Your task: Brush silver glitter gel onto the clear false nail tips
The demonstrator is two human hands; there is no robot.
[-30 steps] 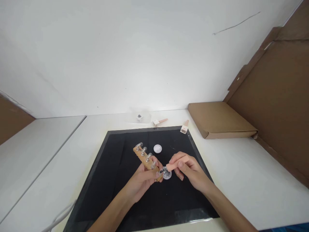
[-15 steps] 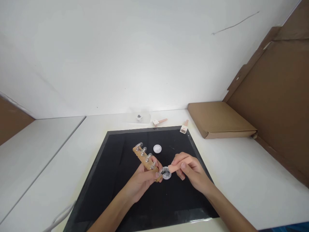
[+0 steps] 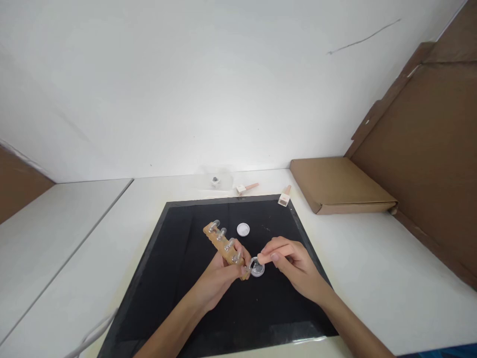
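Note:
My left hand [image 3: 223,276] is closed around the lower end of a tan strip [image 3: 219,242], which slants up to the left and carries several clear nail-tip-like pieces. My right hand [image 3: 294,263] grips a pink handle [image 3: 276,253] between thumb and fingers. The handle's left end is over a small round jar [image 3: 257,269] with grey, shiny contents, close beside the strip's lower end. Whether the tip touches the jar or the nearest clear piece is too small to tell. A round white lid [image 3: 243,229] lies on the black mat [image 3: 186,258] behind the jar.
Two pink-handled items with white heads, one left [image 3: 241,189] and one right [image 3: 283,199], lie at the mat's back edge. Near the wall is a clear tray [image 3: 225,183] with a small grey item. A flat cardboard box [image 3: 341,184] is at back right; a cable [image 3: 93,334] at lower left.
My right hand and the pink handle have shifted slightly left, and the handle lies a little flatter. The tan strip in my left hand has moved very slightly left.

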